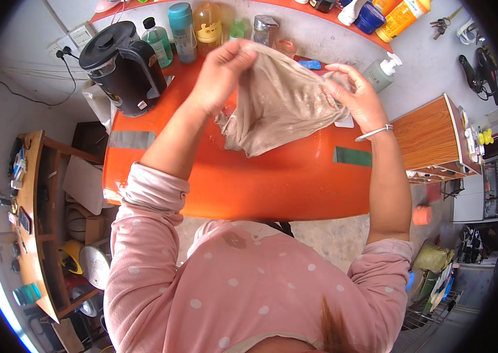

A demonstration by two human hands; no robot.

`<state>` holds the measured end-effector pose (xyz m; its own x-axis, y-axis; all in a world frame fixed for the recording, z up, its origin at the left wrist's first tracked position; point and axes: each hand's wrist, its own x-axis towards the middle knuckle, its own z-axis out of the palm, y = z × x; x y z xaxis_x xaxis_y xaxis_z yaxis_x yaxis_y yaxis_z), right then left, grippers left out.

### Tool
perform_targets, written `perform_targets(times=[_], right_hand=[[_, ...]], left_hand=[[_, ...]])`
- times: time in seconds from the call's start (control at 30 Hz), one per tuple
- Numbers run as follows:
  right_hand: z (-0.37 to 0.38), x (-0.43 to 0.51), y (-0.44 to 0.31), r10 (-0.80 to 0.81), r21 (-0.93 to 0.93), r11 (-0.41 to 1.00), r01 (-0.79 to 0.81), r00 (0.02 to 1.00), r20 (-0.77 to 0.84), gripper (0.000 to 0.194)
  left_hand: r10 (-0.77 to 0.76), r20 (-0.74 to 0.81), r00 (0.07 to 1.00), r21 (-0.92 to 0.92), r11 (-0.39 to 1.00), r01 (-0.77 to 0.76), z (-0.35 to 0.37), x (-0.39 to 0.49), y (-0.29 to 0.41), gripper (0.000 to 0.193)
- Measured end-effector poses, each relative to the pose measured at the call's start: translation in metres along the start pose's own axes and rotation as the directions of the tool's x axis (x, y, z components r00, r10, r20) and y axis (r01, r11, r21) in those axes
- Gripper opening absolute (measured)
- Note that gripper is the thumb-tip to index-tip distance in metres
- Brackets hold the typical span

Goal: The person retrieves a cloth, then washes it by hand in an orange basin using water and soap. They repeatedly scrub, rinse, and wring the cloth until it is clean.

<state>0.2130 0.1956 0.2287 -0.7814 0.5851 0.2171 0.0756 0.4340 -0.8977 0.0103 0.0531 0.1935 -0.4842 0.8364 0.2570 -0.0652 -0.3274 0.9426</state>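
Observation:
A damp beige cloth (275, 101) hangs spread between my two hands above an orange table (249, 189). My left hand (227, 73) pinches its upper left corner between thumb and fingers. At the right end my right hand (357, 95), with a bracelet at the wrist, grips a bunched part of it. The cloth's lower edge droops close to the tabletop; whether it touches, I cannot tell. Behind it, part of the table is hidden. A blue plastic object (310, 65) lies just beyond the cloth.
A black electric kettle (121, 70) stands at the table's left. Along the back are a green bottle (159, 44), a teal-lidded bottle (182, 35), a yellow bottle (208, 31) and a glass jar (264, 30). A pump bottle (380, 73) is beyond my right hand, near a wooden cabinet (427, 132).

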Motion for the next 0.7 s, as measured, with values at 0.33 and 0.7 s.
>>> perform_targets(times=[0.33, 0.7], right_hand=[[-0.01, 0.004, 0.006, 0.243, 0.508, 0.832, -0.223, 0.97, 0.029, 0.031], [0.02, 0.015, -0.043, 0.141, 0.622, 0.78, -0.074, 0.988, -0.06, 0.017]], left_hand=[[-0.112, 0.052, 0.992, -0.082, 0.99, 0.116, 0.004, -0.001, 0.024, 0.021], [0.099, 0.298, 0.949, 0.002, 0.995, -0.104, 0.043, -0.007, -0.028, 0.059]])
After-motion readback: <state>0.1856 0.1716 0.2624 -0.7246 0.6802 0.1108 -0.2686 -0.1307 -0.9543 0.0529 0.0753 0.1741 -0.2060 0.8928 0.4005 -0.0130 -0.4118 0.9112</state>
